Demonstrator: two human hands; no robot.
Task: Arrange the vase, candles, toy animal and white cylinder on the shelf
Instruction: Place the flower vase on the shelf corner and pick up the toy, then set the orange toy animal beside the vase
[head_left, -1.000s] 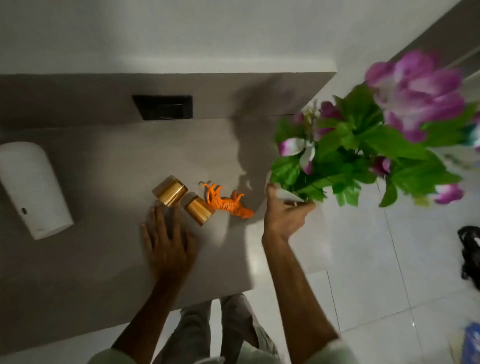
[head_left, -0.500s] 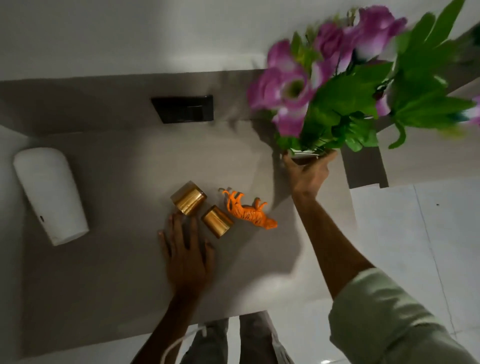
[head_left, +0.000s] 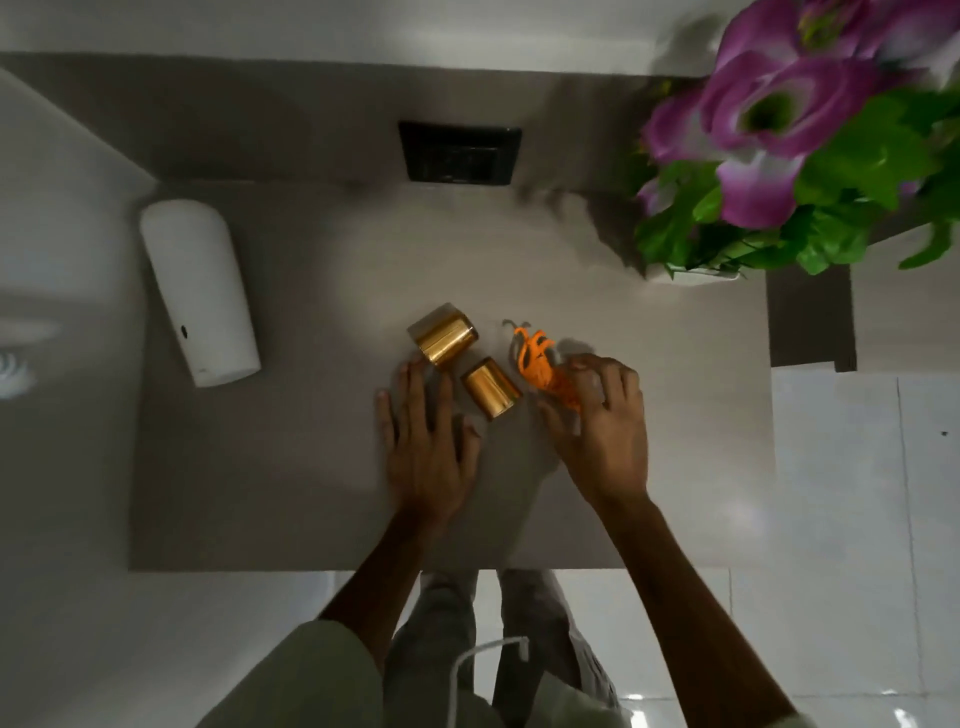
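Note:
The vase (head_left: 693, 274) with purple flowers (head_left: 769, 119) and green leaves stands at the shelf's (head_left: 311, 493) back right corner; its white rim barely shows under the foliage. Two gold candles (head_left: 442, 335) (head_left: 491, 387) sit close together mid-shelf. My left hand (head_left: 423, 447) lies flat on the shelf just in front of them, holding nothing. My right hand (head_left: 602, 415) has its fingers closed around the orange toy animal (head_left: 535, 358), which is partly hidden. The white cylinder (head_left: 200, 291) stands at the far left.
A black rectangular wall plate (head_left: 460, 152) sits on the back panel behind the candles. White floor tiles (head_left: 841, 467) lie to the right of the shelf. My legs (head_left: 483, 649) show below the front edge.
My right hand set the vase down at the back right, let go, and came back to close on the toy animal. My left hand stayed flat by the candles.

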